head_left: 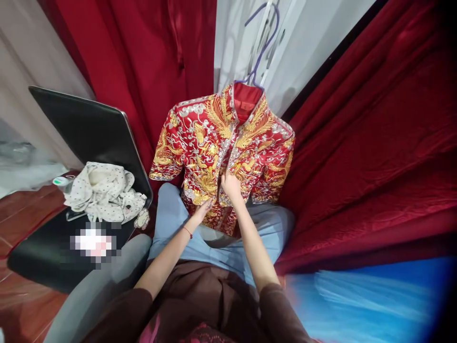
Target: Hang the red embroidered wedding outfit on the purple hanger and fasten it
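A: What is in the middle?

B: A red jacket (221, 152) with gold and silver sewing all over it. It hangs on a purple hanger (262, 47) in front of a white wall (314, 33). Its lower end reaches down to the person's lap.

A: Where are the person's hands?

B: Both are on the front of the jacket. The right hand (231, 186) is up at the middle line, where the two front sides meet. Its fingers are bent and seem to pinch the cloth there. The left hand (203, 209) is a bit lower and to the left, near the bottom edge. It lies on the cloth with the fingers mostly flat. Whether it holds anything is hard to tell.

A: What is on the left arm?

B: A thin red string (187, 232) around the wrist.

A: What else is around?

B: Red curtains (364, 143) hang on both sides of the jacket. A black chair (89, 128) stands to the left. On it lies a white cloth with dark dots (103, 190), all bunched up. The floor (21, 209) under the chair is brown wood. Something bright blue (364, 300) lies at the lower right, but it is too blurry to say what.
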{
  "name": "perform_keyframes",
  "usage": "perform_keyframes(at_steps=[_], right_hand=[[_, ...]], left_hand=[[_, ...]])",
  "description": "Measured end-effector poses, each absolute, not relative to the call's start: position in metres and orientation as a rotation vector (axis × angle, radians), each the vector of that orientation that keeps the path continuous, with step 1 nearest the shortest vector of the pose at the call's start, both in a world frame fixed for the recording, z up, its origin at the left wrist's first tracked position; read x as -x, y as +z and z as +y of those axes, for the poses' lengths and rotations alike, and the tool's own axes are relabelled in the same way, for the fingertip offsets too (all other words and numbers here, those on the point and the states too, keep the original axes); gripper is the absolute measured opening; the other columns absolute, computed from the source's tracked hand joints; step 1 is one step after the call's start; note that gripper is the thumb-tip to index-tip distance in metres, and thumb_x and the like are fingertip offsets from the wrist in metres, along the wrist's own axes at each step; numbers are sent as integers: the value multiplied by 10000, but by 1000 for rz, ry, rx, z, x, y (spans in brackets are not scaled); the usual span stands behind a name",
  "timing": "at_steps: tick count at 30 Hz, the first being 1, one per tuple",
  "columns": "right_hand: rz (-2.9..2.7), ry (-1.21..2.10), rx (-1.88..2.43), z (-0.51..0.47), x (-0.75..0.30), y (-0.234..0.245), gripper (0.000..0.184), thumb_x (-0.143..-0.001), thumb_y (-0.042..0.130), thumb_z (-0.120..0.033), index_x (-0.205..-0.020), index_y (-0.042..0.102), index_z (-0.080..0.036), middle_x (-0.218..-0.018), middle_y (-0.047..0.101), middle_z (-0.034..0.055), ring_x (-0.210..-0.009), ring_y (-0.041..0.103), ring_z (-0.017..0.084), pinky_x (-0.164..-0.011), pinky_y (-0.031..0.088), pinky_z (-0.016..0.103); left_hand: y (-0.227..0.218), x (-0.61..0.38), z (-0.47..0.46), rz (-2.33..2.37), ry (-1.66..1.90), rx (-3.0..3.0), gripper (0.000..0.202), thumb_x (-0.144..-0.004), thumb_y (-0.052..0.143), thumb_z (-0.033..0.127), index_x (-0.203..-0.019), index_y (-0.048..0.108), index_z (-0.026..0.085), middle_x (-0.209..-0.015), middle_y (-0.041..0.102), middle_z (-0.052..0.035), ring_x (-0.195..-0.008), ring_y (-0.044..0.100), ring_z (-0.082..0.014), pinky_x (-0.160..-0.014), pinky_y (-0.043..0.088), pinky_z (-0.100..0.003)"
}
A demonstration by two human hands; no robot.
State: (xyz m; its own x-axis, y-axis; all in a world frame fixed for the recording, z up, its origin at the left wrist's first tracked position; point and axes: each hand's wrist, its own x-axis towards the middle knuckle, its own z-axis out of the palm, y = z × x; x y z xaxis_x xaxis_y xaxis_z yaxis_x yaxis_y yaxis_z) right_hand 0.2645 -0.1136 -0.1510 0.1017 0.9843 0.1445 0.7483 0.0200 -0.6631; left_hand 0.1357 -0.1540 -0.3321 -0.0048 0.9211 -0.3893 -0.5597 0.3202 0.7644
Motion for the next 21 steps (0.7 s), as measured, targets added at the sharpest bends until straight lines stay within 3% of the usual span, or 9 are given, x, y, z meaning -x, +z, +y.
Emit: perform_keyframes(at_steps=[5, 8, 11, 17, 21], right_hand=[[-1345, 979, 1476, -157, -282, -214, 219, -857, 581, -433, -830, 566, -217, -969, 677, 58, -950, 638, 181, -907, 490, 298], [-1044, 1228, 1486, -182, -288, -264, 330, -854, 506, -525, -725, 510, -221, -760, 637, 50, -741, 649, 183, -713, 538, 313], [-763, 1430, 1452, -180, -289, -298, 354, -767, 602, -568, -710, 505, -232, -662, 610, 29, -645, 642, 186, -605, 540, 315], [-397, 1507, 1209, -151, -278, -319, 361, -719, 696, -570, -825, 549, -258, -793, 682, -3, -715, 663, 141, -622, 561, 260], [-283, 1507, 1099, -159, -274, -325, 270, -712, 776, -402, -780, 572, -238, -746, 690, -13, -704, 671, 111, -596, 539, 188]], left_hand=[[-342, -135, -163, 1039, 1198, -311, 315, -664, 861, 245, -913, 679, 185, -1151, 728, -118, -1191, 643, -240, -1100, 438, -389], [-345, -135, -164, 1056, 1189, -287, 294, -624, 867, 172, -840, 668, 175, -1107, 745, -113, -1211, 630, -234, -1099, 428, -358], [-343, -137, -165, 1043, 1167, -305, 312, -610, 861, 151, -876, 698, 171, -1099, 751, -106, -1200, 632, -241, -1081, 432, -359], [-333, -137, -171, 968, 1166, -348, 362, -606, 851, 140, -948, 735, 153, -1071, 753, -110, -1089, 672, -236, -992, 474, -366], [-328, -133, -171, 920, 1185, -362, 340, -636, 829, 140, -962, 734, 155, -1060, 749, -96, -1041, 678, -213, -937, 491, -344]])
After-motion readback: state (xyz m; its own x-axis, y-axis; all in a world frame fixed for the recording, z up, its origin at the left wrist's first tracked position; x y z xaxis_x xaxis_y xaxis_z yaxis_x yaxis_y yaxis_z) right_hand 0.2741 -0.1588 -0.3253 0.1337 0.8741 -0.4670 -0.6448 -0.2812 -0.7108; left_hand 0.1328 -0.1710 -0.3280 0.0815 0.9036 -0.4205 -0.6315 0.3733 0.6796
